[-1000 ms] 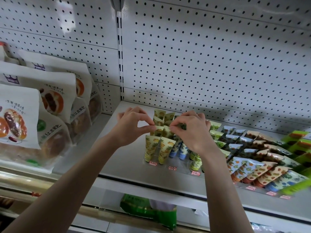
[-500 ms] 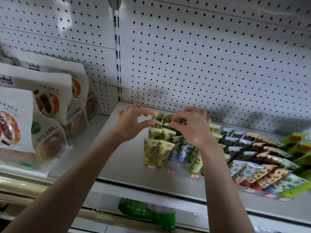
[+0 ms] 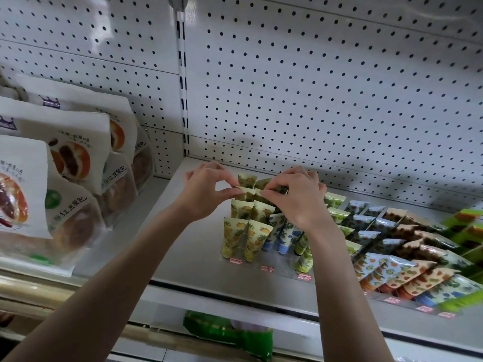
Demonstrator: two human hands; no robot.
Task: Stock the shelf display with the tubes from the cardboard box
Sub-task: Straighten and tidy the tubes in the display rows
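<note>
Head view: both hands work near the back of the yellow rows. The left hand has thumb and forefinger closed on the flat crimped top of a yellow tube, its other fingers loosely curled. The right hand pinches the tube next to it the same way. Tubes stand cap-down in a clear rack near the front edge of the shelf, with the front yellow tubes at the rack's left end and the blue tubes just beside them. The cardboard box is not in frame.

Risks, my read:
- Grip is on the thin crimp only, so the tube body can swing. Seated off-angle, it probably knocks the row in front, and the tubes domino toward the front edge.
- Two tubes are handled at once, tops nearly touching. Moving one may drag the other out of its slot.
- The right wrist sits close over the blue tubes. A dropped forearm tips them.
- Rack dividers are clear and hard to see, so it's easy to land in the wrong lane.
</note>
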